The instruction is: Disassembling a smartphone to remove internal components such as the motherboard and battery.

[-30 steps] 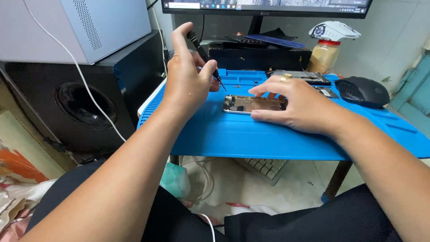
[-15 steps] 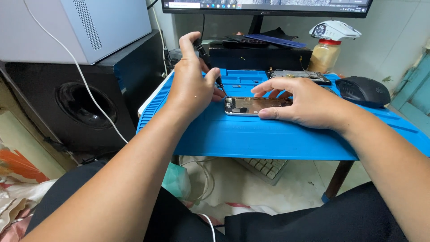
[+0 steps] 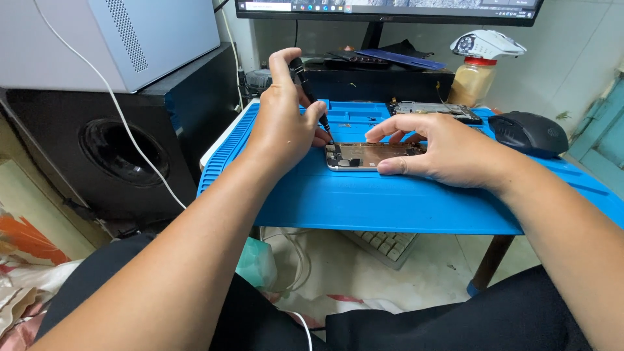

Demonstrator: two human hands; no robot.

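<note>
An opened phone (image 3: pixel 367 156) with its insides exposed lies flat on a blue work mat (image 3: pixel 364 195). My left hand (image 3: pixel 283 123) grips a small black screwdriver (image 3: pixel 312 97), held nearly upright with its tip on the phone's left end. My right hand (image 3: pixel 435 148) rests on the phone's right half, thumb along the near edge and fingers spread over the top, pinning it to the mat.
A second phone part (image 3: pixel 434 109) lies at the mat's back, beside a black mouse (image 3: pixel 528 133). A jar (image 3: pixel 471 81) and a monitor (image 3: pixel 390 10) stand behind. A black speaker (image 3: pixel 123 140) and grey case (image 3: pixel 136 32) sit left. A keyboard (image 3: pixel 383 244) lies on the floor below.
My left hand has come down and in from a raised position, bringing the screwdriver tip onto the phone's left end. My right hand has stayed on the phone.
</note>
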